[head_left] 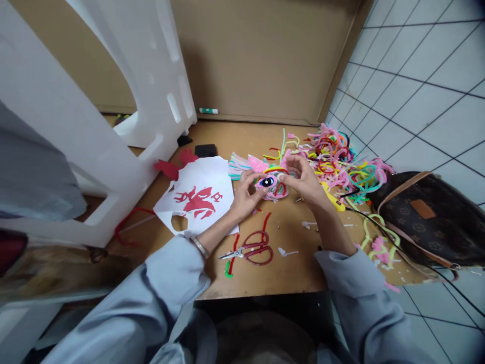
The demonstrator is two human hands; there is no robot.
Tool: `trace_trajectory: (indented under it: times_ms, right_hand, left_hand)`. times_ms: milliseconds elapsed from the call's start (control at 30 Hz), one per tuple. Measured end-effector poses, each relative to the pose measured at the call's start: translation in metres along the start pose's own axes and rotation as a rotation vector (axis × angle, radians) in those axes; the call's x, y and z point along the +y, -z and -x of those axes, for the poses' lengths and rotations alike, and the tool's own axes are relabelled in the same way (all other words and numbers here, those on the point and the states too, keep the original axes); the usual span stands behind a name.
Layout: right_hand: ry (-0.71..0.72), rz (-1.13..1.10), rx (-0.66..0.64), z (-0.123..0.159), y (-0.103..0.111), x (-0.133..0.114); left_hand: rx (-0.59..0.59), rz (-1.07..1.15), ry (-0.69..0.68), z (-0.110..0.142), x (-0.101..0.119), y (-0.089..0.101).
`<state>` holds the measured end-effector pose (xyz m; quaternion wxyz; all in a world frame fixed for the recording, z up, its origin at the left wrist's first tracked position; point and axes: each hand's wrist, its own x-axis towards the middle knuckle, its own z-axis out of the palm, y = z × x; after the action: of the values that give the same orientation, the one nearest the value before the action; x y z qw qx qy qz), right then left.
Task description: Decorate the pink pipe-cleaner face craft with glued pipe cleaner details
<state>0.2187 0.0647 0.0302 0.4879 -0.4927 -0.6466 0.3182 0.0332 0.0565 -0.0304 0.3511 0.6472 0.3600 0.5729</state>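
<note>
A fluffy pink craft figure, with green and red strips and a large black-and-blue eye, lies between my two hands near the middle of the table. My left hand grips its left edge by the eye, thumb and fingers pinched. My right hand is curled at its right side, with thumb and fingertips against it. Pale blue and pink fringe spreads behind my left hand. Closer to me lie red-handled scissors, across a red pipe cleaner with a green end.
White paper with red cut-outs lies left, a black phone behind it. Tangled pipe cleaners fill the back right. A yellow corded tool and a brown handbag stand right. A white plastic panel borders the left.
</note>
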Motion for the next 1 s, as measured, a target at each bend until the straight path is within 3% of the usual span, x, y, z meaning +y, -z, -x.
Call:
trace_trajectory:
  times_ms: [200, 500, 1000]
  right_hand:
    - [-0.056, -0.029, 0.017, 0.002, -0.003, 0.007]
    - [-0.008, -0.068, 0.082, -0.003, -0.009, 0.012]
    - [0.079, -0.017, 0.060, 0.004, -0.009, 0.017]
  left_hand:
    - [0.001, -0.027, -0.029, -0.001, 0.001, 0.001]
    - [-0.033, -0.072, -0.044, 0.000, 0.001, 0.001]
    - [-0.050, -0.158, -0.078, 0.001, 0.002, 0.001]
